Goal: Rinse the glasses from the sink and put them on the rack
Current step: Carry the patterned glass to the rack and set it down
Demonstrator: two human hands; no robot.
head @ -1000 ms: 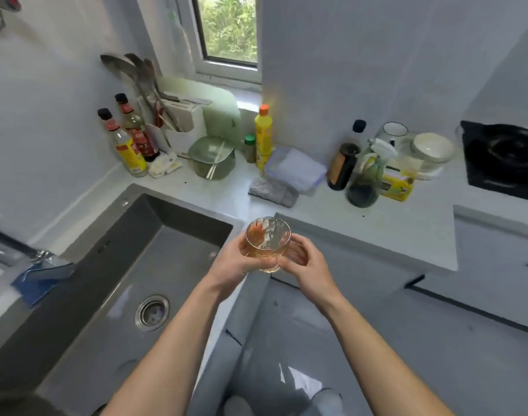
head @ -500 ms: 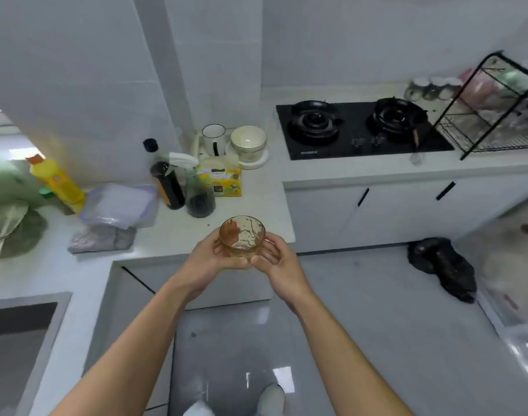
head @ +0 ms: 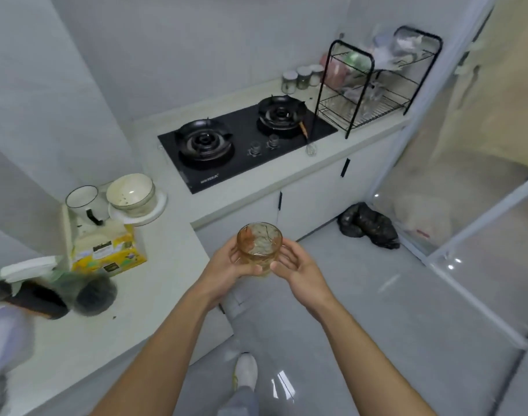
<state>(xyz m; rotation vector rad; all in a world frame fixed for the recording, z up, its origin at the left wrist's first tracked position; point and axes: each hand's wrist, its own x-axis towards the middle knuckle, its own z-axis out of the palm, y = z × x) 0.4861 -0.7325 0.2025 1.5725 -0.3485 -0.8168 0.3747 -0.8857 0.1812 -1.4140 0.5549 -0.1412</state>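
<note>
I see one amber patterned drinking glass (head: 259, 246) upright between both hands above the floor: my left hand (head: 226, 267) grips its side, my right hand (head: 298, 267) touches it with loosely curled fingers. One black two-tier wire rack (head: 374, 85) stands well apart on the far tabletop (head: 172, 235), beside the two-burner black stove (head: 241, 139) and three small jars (head: 302, 78).

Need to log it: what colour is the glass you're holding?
Amber-orange, see-through, with a cut pattern; glass shows in the head view.

Head-worn camera looks forward and down, near the hands, toward the stove (head: 244, 139).
</note>
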